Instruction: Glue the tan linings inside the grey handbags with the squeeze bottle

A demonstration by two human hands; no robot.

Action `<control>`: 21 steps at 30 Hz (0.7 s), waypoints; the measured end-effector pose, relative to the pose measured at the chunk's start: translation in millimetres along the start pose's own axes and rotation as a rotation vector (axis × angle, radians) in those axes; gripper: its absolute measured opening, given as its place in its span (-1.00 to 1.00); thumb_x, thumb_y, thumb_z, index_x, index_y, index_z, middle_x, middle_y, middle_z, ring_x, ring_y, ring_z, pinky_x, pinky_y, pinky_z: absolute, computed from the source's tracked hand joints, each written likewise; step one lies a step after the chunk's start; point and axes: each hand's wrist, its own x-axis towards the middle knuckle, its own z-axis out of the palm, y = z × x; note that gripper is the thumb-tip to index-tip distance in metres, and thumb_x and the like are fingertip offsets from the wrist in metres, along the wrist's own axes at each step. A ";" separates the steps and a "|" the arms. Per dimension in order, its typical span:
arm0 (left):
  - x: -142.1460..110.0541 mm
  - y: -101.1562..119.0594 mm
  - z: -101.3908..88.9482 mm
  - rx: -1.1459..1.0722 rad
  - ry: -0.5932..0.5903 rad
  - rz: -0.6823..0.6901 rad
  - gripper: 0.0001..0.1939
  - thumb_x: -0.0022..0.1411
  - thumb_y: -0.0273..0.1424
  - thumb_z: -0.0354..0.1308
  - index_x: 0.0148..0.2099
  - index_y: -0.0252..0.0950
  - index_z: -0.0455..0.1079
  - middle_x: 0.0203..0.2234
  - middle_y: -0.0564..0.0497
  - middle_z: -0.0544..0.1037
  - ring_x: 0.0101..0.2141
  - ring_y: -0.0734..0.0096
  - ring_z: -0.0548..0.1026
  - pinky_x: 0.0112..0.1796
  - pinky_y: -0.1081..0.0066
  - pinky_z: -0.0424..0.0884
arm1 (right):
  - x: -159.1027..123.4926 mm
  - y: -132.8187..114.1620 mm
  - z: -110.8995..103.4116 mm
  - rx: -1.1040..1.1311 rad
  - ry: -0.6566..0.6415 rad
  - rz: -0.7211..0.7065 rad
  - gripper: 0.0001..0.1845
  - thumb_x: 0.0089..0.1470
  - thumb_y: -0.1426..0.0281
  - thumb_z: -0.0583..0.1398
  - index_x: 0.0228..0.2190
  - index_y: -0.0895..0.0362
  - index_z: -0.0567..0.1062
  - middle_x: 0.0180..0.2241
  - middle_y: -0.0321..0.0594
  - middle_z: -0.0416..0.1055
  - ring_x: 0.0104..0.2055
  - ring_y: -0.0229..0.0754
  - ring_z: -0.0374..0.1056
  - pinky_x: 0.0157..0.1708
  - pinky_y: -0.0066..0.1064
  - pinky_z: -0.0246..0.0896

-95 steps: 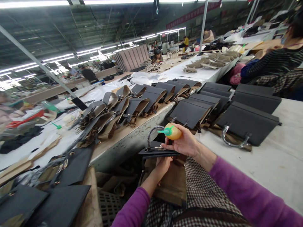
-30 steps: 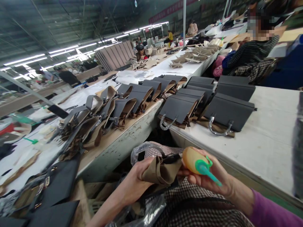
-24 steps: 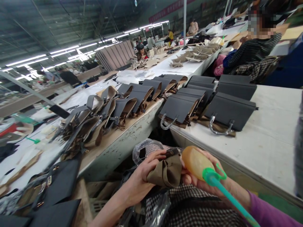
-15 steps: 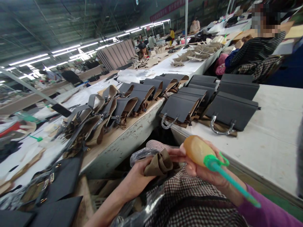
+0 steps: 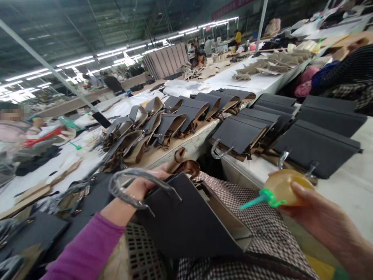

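Note:
On my lap rests a black handbag point(image 5: 189, 221), tilted, its pale brown inside showing at the right edge. Its loop handle point(image 5: 128, 190) is wrapped in clear plastic and arches over my left wrist. My left hand point(image 5: 145, 181) grips the bag at its far edge, beside the bunched brown lining point(image 5: 185, 165); the fingertips are partly hidden. In my right hand point(image 5: 311, 202) is a squeeze bottle point(image 5: 287, 186) of amber liquid, fingers wrapped round it. Its green nozzle point(image 5: 253, 201) points left toward the bag, without touching it.
Rows of unfinished black bags lie on the left bench point(image 5: 175, 153) and the right table point(image 5: 344, 186). More black pieces point(image 5: 37, 233) are at lower left, near a plastic crate point(image 5: 144, 249). A metal pole point(image 5: 49, 66) slants across the left. Co-workers sit at far left and upper right.
The handbag has come up onto my lap, its handle now over my left wrist. My right hand has moved right, and the bottle's nozzle has turned to point left. The view has shifted left.

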 end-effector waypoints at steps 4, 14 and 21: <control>37.2 -28.9 32.6 -0.069 -0.188 -0.074 -0.50 0.05 -0.45 0.35 0.09 -0.37 0.56 -0.23 -0.04 0.74 -0.30 0.11 0.69 -0.23 0.25 0.59 | -6.6 -11.2 4.2 -0.230 0.030 -0.172 -0.46 -0.05 0.15 0.49 -0.01 -0.05 0.61 -0.10 -0.14 0.55 -0.17 0.04 0.46 -0.35 -0.35 0.52; 72.9 -29.9 64.2 -0.115 -0.441 -0.056 -0.61 0.17 -0.43 0.31 0.06 -0.37 0.57 -0.19 0.06 0.74 -0.17 0.17 0.68 -0.10 0.30 0.53 | 7.2 -32.8 22.1 -0.838 0.185 -0.556 -0.29 -0.07 -0.04 0.46 0.02 0.00 0.45 -0.08 -0.08 0.47 -0.09 0.15 0.39 -0.21 -0.12 0.39; 83.0 -38.6 69.5 -0.108 -0.438 -0.006 -0.80 0.16 -0.44 0.28 -0.17 -0.43 0.61 -0.29 0.10 0.74 -0.24 0.27 0.67 -0.16 0.43 0.51 | 17.1 -30.8 25.8 -1.011 0.088 -0.680 -0.37 0.03 -0.05 0.42 0.01 -0.03 0.42 -0.09 -0.11 0.47 -0.14 0.13 0.41 -0.11 -0.03 0.33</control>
